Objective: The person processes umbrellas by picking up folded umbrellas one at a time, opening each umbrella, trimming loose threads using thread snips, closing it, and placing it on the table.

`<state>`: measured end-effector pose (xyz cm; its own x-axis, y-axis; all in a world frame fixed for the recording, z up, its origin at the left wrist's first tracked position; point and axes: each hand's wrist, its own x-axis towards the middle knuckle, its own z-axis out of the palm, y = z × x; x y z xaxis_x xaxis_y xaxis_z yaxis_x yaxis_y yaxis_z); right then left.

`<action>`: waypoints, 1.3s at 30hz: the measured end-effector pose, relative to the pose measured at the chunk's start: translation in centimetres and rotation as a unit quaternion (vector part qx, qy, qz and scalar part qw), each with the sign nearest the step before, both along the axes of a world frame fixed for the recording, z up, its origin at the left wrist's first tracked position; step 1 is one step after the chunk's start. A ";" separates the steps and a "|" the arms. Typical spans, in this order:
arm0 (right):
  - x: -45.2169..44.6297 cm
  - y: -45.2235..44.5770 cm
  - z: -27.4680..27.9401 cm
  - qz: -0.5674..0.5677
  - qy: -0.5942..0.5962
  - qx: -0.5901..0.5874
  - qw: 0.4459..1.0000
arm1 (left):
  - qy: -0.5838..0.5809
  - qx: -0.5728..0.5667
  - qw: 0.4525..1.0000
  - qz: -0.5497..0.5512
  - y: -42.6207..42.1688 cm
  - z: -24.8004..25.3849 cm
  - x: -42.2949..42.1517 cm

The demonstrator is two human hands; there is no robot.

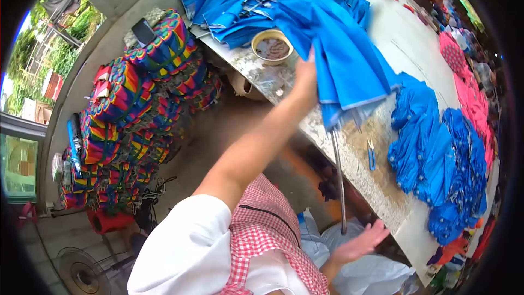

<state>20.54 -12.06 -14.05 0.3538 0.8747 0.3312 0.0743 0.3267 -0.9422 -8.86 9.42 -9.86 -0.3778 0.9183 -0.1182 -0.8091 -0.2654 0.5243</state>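
Note:
A blue umbrella (349,54) hangs partly folded over the table edge, its ribs showing under the hem. My left hand (307,71) grips the canopy's near side, some fingers hidden by the cloth. From the hem the metal shaft (338,180) runs down past the edge. Close to the shaft's lower end is my right hand (361,243), fingers stretched out and apart from it, holding nothing. Blue-handled snips (371,155) lie on the worktable (382,205), right of the shaft. A round bowl (272,47) stands left of the canopy.
Many folded blue umbrellas (234,5) are piled at the table's far end. More bunched blue cloth (420,136) lies on the right, with pink cloth (469,98) beyond. Rainbow-coloured bundles (125,98) are stacked at left. White plastic bags (371,273) sit below the table.

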 end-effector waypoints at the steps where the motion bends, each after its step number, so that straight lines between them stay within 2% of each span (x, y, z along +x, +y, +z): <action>1: -2.7 0.5 -0.1 -0.008 0.026 0.027 0.999 | 0.008 -0.075 0.997 0.011 -0.6 0.9 1.8; 2: -5.7 1.5 -0.6 0.000 0.065 0.022 0.998 | 0.015 -0.150 0.988 0.022 -1.6 1.6 3.9; 3: -8.3 3.2 -0.7 0.021 0.044 0.026 0.998 | 0.067 -0.125 0.989 0.032 -1.6 -1.0 5.8; 4: -10.2 4.8 -0.6 0.045 0.022 0.029 0.998 | 0.117 -0.102 0.987 0.044 -1.9 -1.0 5.6; 5: -11.5 5.6 -0.5 0.036 0.035 0.038 0.998 | 0.110 -0.111 0.986 0.058 -1.5 -1.0 4.1; 6: -12.0 6.4 -1.1 0.045 0.001 0.031 0.999 | 0.106 -0.119 0.985 0.066 -1.2 -1.1 1.8; 7: -11.6 7.0 -2.1 0.050 -0.036 0.024 0.998 | 0.293 -0.123 0.940 0.126 -0.6 -1.0 -1.8; 8: -11.1 7.7 -2.8 0.052 -0.074 0.019 0.996 | 0.342 -0.101 0.926 0.124 -0.3 0.6 -5.6; 9: -10.8 8.1 -3.1 0.046 -0.114 -0.054 0.991 | 0.550 -0.095 0.806 0.195 -0.1 3.1 -10.0; 10: -10.9 8.8 -3.9 0.046 -0.098 -0.101 0.989 | 0.599 -0.100 0.754 0.248 1.7 3.9 -14.1; 11: -11.0 9.8 -5.3 0.036 -0.129 -0.120 0.984 | 0.674 -0.141 0.654 0.314 3.4 5.7 -17.9; 12: -11.9 10.8 -6.2 0.024 -0.158 -0.144 0.977 | 0.719 -0.145 0.608 0.302 5.8 7.2 -22.2; 14: -15.8 13.5 -5.7 0.025 -0.133 -0.167 0.977 | 0.783 -0.215 0.473 0.342 11.7 9.3 -29.4; 15: -17.8 14.6 -5.3 0.019 -0.120 -0.182 0.976 | 0.821 -0.228 0.384 0.355 15.2 8.3 -33.5; 17: -22.3 17.2 -3.7 0.031 -0.169 -0.208 0.963 | 0.867 -0.278 0.324 0.256 20.6 4.7 -39.4; 18: -24.2 18.3 -2.9 0.024 -0.196 -0.229 0.953 | 0.886 -0.285 0.311 0.192 23.1 0.6 -42.1; 19: -25.8 19.0 -2.6 0.038 -0.213 -0.234 0.948 | 0.887 -0.297 0.309 0.169 25.3 -6.7 -45.3; 20: -26.9 19.8 -2.5 0.051 -0.232 -0.238 0.942 | 0.881 -0.337 0.316 0.096 26.5 -14.1 -48.3; 21: -27.6 20.3 -2.8 0.060 -0.228 -0.236 0.943 | 0.935 -0.309 0.079 0.158 26.2 -19.8 -50.8; 22: -27.6 20.6 -2.9 0.038 -0.236 -0.249 0.938 | 0.918 -0.260 0.131 0.270 26.8 -23.2 -51.6; 23: -27.5 21.0 -3.0 0.024 -0.244 -0.259 0.934 | 0.911 -0.265 0.153 0.276 27.6 -25.3 -52.8; 24: -27.3 21.0 -3.0 0.018 -0.252 -0.272 0.929 | 0.922 -0.329 0.066 0.192 28.3 -26.0 -55.0; 25: -26.7 21.1 -3.2 -0.012 -0.252 -0.289 0.923 | 0.907 -0.379 -0.166 0.085 28.9 -26.8 -58.3; 26: -26.0 21.1 -3.4 -0.025 -0.249 -0.312 0.917 | 0.804 -0.347 -0.482 0.022 29.4 -28.0 -61.5; 27: -25.0 21.3 -3.6 -0.042 -0.242 -0.324 0.913 | 0.736 -0.297 -0.607 0.036 29.2 -28.0 -63.1; 28: -23.9 21.3 -3.7 -0.062 -0.233 -0.337 0.910 | 0.803 -0.272 -0.491 0.202 28.6 -26.6 -63.4; 30: -20.5 21.7 -3.4 -0.107 -0.287 -0.288 0.907 | 0.724 -0.307 -0.597 0.159 27.8 -22.3 -60.0; 32: -15.8 22.0 -3.1 -0.158 -0.315 -0.259 0.899 | 0.837 -0.390 -0.368 0.104 26.5 -15.8 -52.5; 33: -12.8 22.5 -2.5 -0.194 -0.317 -0.249 0.895 | 0.907 -0.414 -0.059 0.048 26.0 -13.2 -48.8; 36: -0.9 25.1 -0.8 -0.300 -0.363 -0.170 0.866 | 0.960 -0.164 0.171 0.149 25.2 -17.9 -55.5; 38: 9.2 27.8 -0.8 -0.371 -0.415 -0.132 0.820 | 0.961 -0.182 0.178 0.110 22.8 -17.0 -54.5; 39: 13.4 29.2 -0.3 -0.397 -0.433 -0.156 0.794 | 0.959 -0.195 0.183 0.094 22.2 -16.3 -53.2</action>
